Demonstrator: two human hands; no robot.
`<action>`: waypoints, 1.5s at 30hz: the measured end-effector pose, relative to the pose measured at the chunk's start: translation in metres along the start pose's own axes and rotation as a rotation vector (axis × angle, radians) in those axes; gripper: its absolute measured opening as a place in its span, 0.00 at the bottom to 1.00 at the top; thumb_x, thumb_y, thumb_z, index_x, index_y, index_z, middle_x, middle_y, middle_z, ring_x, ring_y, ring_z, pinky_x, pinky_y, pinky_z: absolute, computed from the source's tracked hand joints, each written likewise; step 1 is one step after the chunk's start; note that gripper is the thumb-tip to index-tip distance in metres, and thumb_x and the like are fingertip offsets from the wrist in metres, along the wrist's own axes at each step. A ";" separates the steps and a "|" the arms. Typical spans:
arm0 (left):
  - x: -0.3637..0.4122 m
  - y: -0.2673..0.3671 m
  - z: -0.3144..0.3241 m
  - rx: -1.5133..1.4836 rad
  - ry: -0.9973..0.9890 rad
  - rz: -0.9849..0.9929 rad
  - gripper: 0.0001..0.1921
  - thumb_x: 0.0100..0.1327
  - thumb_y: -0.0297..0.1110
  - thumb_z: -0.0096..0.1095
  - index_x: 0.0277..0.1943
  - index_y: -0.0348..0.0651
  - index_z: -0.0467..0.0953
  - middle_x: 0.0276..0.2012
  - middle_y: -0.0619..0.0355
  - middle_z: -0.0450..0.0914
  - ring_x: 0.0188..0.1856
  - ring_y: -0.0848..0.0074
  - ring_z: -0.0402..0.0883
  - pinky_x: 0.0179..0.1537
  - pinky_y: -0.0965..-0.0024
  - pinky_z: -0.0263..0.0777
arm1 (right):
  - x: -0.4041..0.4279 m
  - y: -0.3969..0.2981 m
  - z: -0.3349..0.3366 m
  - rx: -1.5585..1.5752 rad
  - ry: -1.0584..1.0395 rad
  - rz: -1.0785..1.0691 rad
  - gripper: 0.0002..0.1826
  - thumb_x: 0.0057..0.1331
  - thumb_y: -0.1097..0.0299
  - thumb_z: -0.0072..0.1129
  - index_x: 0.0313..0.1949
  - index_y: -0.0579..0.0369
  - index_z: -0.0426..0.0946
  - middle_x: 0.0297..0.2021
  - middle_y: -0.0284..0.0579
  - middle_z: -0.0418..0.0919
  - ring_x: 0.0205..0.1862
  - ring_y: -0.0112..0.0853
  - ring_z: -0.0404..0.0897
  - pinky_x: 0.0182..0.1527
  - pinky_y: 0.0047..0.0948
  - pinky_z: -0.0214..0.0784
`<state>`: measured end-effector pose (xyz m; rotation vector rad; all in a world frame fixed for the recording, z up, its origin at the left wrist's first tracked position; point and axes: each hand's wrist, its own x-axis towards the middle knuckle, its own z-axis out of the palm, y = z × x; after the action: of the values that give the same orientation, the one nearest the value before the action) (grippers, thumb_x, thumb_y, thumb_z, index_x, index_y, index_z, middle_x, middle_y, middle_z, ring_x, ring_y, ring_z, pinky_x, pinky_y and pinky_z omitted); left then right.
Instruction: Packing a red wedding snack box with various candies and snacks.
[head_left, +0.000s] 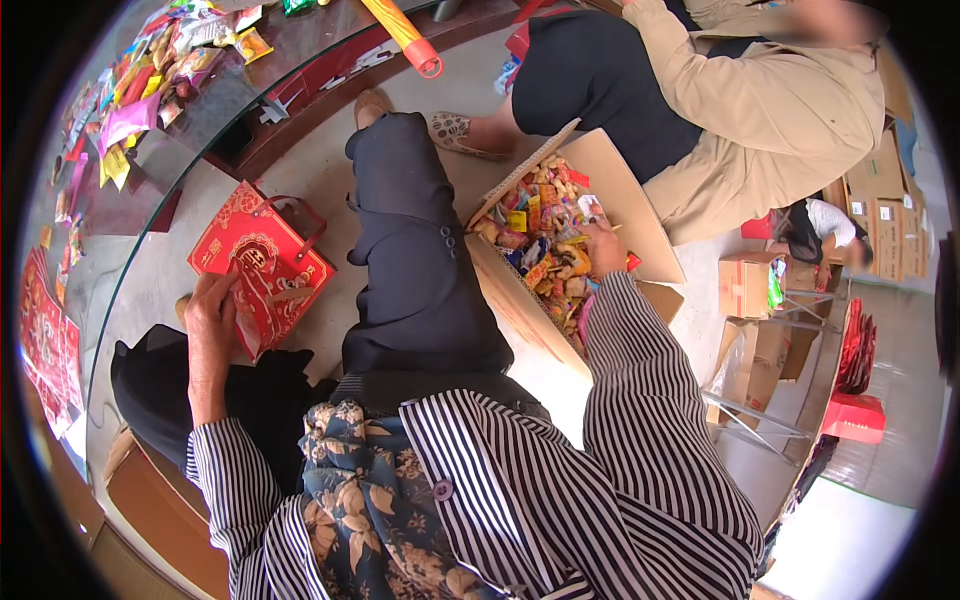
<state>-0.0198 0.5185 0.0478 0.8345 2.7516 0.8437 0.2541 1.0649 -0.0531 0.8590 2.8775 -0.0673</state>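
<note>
My left hand (211, 301) grips the edge of a red paper gift bag (259, 259) with gold patterns and a dark red handle, which hangs beside my left knee. On my right, an open cardboard box (517, 319) holds a heap of wrapped candies and peanuts (551, 232). My right hand (602, 244) reaches into this box and touches the heap at its right side; whether its fingers hold a piece cannot be told, as they are partly hidden among the wrappers.
A glass table (187, 146) curves along the left, bearing scattered snacks (150, 86) and flat red bags (49, 337). A person in a beige jacket (757, 127) sits close beyond the box. Cartons (742, 285) and another person (829, 229) are farther right. An open carton (150, 502) stands at lower left.
</note>
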 end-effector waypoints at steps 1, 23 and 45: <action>0.001 0.002 0.001 -0.019 0.004 -0.001 0.13 0.59 0.17 0.54 0.47 0.32 0.77 0.37 0.47 0.77 0.38 0.59 0.79 0.41 0.65 0.72 | -0.005 0.004 -0.010 0.156 0.135 -0.015 0.05 0.59 0.70 0.56 0.34 0.54 0.77 0.36 0.48 0.75 0.37 0.47 0.77 0.39 0.44 0.69; -0.002 -0.002 -0.006 -0.188 0.153 0.043 0.14 0.51 0.15 0.58 0.43 0.32 0.78 0.34 0.47 0.76 0.38 0.56 0.79 0.41 0.64 0.73 | 0.117 -0.334 -0.334 1.131 0.634 -0.859 0.21 0.63 0.78 0.57 0.56 0.59 0.70 0.52 0.44 0.73 0.44 0.29 0.81 0.43 0.25 0.74; -0.001 0.001 -0.009 -0.091 0.079 0.032 0.13 0.55 0.17 0.57 0.44 0.34 0.78 0.34 0.49 0.76 0.37 0.58 0.79 0.39 0.64 0.72 | 0.039 0.017 -0.005 0.419 0.064 0.444 0.18 0.60 0.65 0.58 0.49 0.59 0.76 0.40 0.54 0.81 0.41 0.46 0.80 0.46 0.39 0.71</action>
<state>-0.0213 0.5144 0.0554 0.8479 2.7498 1.0202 0.2304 1.1004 -0.0538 1.5751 2.6901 -0.6182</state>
